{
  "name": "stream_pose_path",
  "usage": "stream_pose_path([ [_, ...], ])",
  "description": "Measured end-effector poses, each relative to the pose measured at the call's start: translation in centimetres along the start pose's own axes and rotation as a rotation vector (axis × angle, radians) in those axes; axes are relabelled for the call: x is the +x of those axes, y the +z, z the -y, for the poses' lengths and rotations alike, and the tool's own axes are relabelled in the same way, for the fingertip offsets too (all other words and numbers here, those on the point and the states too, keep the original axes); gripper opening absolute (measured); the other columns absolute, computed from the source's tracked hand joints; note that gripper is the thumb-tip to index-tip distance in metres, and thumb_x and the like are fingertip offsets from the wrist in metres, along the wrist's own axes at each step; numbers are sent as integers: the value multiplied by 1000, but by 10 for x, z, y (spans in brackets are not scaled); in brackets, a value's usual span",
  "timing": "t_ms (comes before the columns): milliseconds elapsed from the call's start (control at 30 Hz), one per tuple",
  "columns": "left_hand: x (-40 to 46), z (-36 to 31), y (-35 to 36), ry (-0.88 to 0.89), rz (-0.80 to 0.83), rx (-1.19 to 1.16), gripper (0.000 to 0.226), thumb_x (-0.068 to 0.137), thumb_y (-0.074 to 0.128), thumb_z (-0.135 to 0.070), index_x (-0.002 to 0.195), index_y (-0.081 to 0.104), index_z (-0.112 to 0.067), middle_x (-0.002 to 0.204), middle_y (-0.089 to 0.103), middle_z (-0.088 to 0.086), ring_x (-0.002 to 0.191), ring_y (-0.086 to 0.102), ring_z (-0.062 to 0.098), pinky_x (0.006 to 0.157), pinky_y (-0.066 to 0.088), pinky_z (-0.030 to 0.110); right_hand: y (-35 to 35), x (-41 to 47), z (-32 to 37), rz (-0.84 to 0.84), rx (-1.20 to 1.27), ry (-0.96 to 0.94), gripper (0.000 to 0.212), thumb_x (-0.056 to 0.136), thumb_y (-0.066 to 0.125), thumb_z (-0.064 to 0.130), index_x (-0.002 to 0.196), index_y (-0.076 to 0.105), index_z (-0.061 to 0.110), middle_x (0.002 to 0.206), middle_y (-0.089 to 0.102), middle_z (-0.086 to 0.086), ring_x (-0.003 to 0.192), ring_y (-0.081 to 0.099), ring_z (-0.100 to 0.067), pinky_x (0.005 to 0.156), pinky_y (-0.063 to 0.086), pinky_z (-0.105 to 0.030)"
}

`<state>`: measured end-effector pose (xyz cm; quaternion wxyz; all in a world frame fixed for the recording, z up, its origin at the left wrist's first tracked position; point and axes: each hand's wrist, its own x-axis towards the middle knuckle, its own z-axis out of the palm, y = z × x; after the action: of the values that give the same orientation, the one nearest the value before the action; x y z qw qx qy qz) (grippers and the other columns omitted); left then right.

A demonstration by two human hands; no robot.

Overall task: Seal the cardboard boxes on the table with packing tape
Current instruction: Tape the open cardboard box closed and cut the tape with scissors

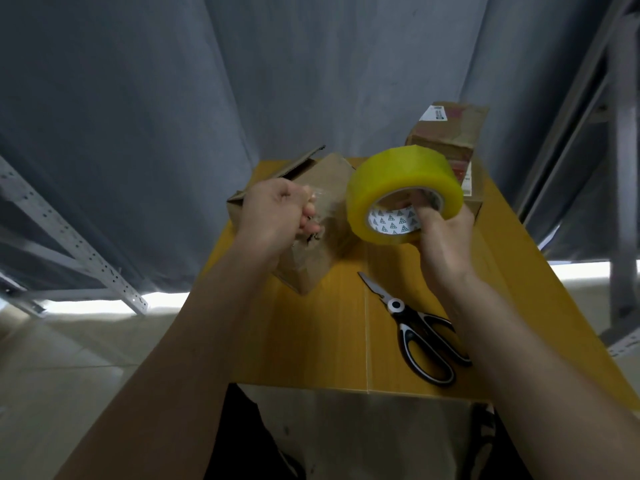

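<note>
The tape roll (403,194) is held off the counter (329,341) by the right hand (446,233), with fingers hooked through the core and the thumb curled against the rim. This is judged the correct hold: the roll is stiff, light to moderate in weight, and smooth on its outer face, so a grip through the core is less likely to slip than one around the outside. A pattern of small dark triangles is printed inside the core; no wording can be read there.

The left hand (277,206) is curled, and a clear film of tape (320,199) appears to be pinched at its fingertips, drawn out from the roll. The film is expected to be thin, limp and sticky, and liable to fold onto itself unless kept taut.

An open box (311,258) lies directly beneath and beyond the left hand, flaps unsealed. The cardboard is judged light and easily dented. A second box (446,133) stands beyond the right hand; a white label is fixed to it, but its print is too small to read. Scissors (420,336) lie on the counter below the right wrist.
</note>
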<state>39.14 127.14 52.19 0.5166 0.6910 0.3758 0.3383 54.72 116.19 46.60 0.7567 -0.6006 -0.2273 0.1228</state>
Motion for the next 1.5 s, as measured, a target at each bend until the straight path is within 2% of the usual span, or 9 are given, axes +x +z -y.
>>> stream_pose_path([
  [200,4,-4,-12,14,-124,-26,22,99,53,-19,80,60,-10,63,55,-1,43,57,8,66,58,38,-11,5,-12,-15,-105,0,26,86,56,-3,107,64,10,90,66,3,83,65,-9,78,53,-31],
  [367,3,1,-11,59,-134,67,25,98,56,-25,77,59,-11,62,57,1,46,57,10,61,57,36,-15,5,-17,-68,26,187,28,75,62,5,103,65,10,90,67,-8,92,67,-31,82,54,-45],
  [633,6,12,-10,134,-186,177,22,90,67,-30,71,61,-19,60,62,-5,56,58,12,66,55,39,-5,-4,-19,-79,222,527,9,91,57,19,91,65,13,87,71,-7,78,69,-21,71,59,-38],
  [700,11,10,-13,160,-225,253,25,89,66,-32,67,59,-23,58,60,-7,60,58,14,72,55,40,-4,-8,-20,-32,225,510,6,90,61,18,92,65,14,85,72,-8,72,71,-20,59,59,-34],
  [933,33,5,-18,239,-272,713,22,89,65,-39,75,58,-23,75,58,-6,79,54,18,69,40,32,7,-23,-24,18,209,482,32,81,65,-2,110,63,12,99,73,-13,93,70,-31,83,55,-58],
  [1067,36,11,-17,337,-273,820,21,88,66,-38,85,66,-17,82,64,2,86,57,22,71,41,33,12,-31,-26,-60,126,406,28,84,60,-1,102,63,21,97,71,-8,94,68,-28,88,55,-51],
  [1200,42,9,-20,424,-212,863,24,87,67,-39,88,68,-15,81,63,4,92,55,24,71,35,32,18,-46,-31,-111,117,332,30,85,57,-1,88,59,29,87,65,-3,87,66,-24,73,56,-37],
  [1367,49,6,-23,431,-126,903,23,86,68,-40,86,66,-17,84,66,5,93,55,23,80,42,36,24,-57,-37,-195,112,284,28,85,58,-1,98,61,23,86,64,3,76,62,-7,62,47,-18],
  [1500,52,6,-24,425,-88,949,24,86,68,-40,85,66,-17,84,65,3,94,56,24,82,41,37,26,-63,-39,-240,111,256,27,84,59,0,99,63,22,88,66,1,77,63,-8,65,48,-20],
])
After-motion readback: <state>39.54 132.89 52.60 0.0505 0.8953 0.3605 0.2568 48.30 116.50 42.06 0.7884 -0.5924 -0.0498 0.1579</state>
